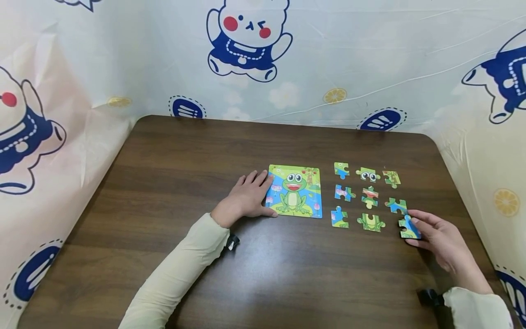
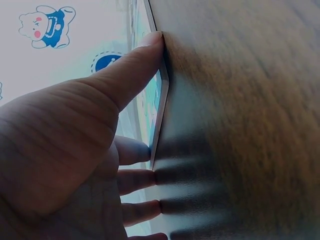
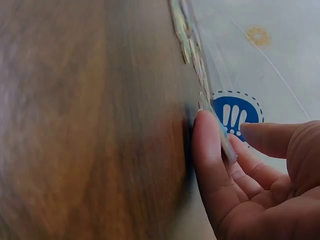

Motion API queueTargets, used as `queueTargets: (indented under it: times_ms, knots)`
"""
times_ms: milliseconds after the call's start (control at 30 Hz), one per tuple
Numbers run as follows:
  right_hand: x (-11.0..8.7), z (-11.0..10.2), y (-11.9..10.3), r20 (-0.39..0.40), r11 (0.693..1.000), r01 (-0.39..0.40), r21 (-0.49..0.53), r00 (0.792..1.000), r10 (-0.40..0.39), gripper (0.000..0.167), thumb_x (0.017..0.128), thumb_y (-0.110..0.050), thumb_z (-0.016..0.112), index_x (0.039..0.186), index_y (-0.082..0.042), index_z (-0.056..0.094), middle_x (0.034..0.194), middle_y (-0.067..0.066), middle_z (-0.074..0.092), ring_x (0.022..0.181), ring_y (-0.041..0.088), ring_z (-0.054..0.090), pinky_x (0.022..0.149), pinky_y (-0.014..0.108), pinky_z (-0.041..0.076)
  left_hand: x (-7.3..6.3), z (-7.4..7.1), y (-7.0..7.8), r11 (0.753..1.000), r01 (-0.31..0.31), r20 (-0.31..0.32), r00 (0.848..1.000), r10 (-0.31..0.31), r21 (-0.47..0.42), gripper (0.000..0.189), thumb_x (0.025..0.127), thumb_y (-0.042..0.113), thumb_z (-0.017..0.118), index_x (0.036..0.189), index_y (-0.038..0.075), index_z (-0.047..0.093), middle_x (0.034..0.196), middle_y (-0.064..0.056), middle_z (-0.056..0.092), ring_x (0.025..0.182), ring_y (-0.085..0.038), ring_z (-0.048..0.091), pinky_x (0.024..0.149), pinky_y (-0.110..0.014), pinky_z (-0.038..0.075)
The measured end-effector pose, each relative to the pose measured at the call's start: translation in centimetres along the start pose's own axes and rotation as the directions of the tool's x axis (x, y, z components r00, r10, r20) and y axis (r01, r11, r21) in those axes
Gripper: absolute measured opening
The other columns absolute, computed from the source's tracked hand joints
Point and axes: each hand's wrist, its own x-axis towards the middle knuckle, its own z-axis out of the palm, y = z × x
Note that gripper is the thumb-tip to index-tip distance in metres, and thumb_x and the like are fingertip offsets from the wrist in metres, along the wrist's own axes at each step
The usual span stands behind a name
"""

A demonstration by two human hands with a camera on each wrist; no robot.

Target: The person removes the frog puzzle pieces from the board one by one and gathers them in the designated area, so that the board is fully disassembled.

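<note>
My left hand lies at the left edge of a square frog picture card, fingers spread and thumb by its lower left corner. In the left wrist view the thumb touches the card's edge, and the fingertips rest along the card and tabletop. At the lower right, my right hand holds a blue-and-green jigsaw piece by its edges, thumb below and fingers above. The right wrist view shows this piece tilted, edge-on, between thumb and fingers. Just above it lies another jigsaw piece.
Several more loose jigsaw pieces lie in rough rows right of the card, including one with frog eyes and one with a red mouth. The brown wooden table meets a cartoon-printed sheet at the back and sides.
</note>
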Motion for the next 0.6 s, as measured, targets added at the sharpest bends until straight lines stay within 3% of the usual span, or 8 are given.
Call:
queueTargets:
  times_ms: [133,267,433,600]
  knots:
    - [-0.3,0.6,-0.3,-0.066,0.976,-0.01,-0.219,0.998,-0.004,0.057,0.107,-0.033,0.051,0.152,0.0,0.04,0.125,-0.01,0.049,0.091,-0.006,0.062,0.079,0.032,0.062,0.0,0.0,0.0,1.0,0.001,0.001,1.0,-0.001,-0.003,0.109,0.086,0.07,0.066,0.165,0.017,0.013,0.173,-0.008,0.008,0.159,-0.035,0.009,0.126,-0.057,0.016]
    - [-0.6,1.1,-0.6,-0.11,0.945,-0.009,-0.328,0.994,-0.029,0.056,0.108,-0.031,0.049,0.151,0.004,0.04,0.126,0.0,0.057,0.088,-0.004,0.062,0.077,0.031,0.062,0.0,-0.1,0.0,1.0,0.001,-0.001,1.0,-0.001,-0.006,0.109,0.086,0.07,0.066,0.165,0.017,0.013,0.173,-0.008,0.009,0.159,-0.035,0.01,0.126,-0.057,0.017]
    - [-0.8,1.4,-0.5,-0.148,0.924,-0.03,-0.381,0.989,-0.029,0.055,0.109,-0.031,0.046,0.15,0.005,0.042,0.14,0.027,0.052,0.084,-0.003,0.063,0.073,0.028,0.062,0.0,-0.1,0.0,1.0,-0.001,0.0,1.0,0.001,0.0,0.109,0.086,0.071,0.065,0.165,0.018,0.013,0.173,-0.008,0.009,0.159,-0.035,0.009,0.126,-0.057,0.017]
    - [-1.0,1.5,-0.5,-0.153,0.916,-0.034,-0.4,0.988,-0.03,0.057,0.109,-0.034,0.043,0.15,0.005,0.042,0.143,0.033,0.046,0.084,-0.005,0.059,0.072,0.027,0.062,0.0,-0.1,0.0,1.0,0.004,-0.004,1.0,-0.004,0.002,0.109,0.085,0.071,0.065,0.165,0.017,0.013,0.172,-0.009,0.009,0.159,-0.036,0.01,0.126,-0.057,0.017]
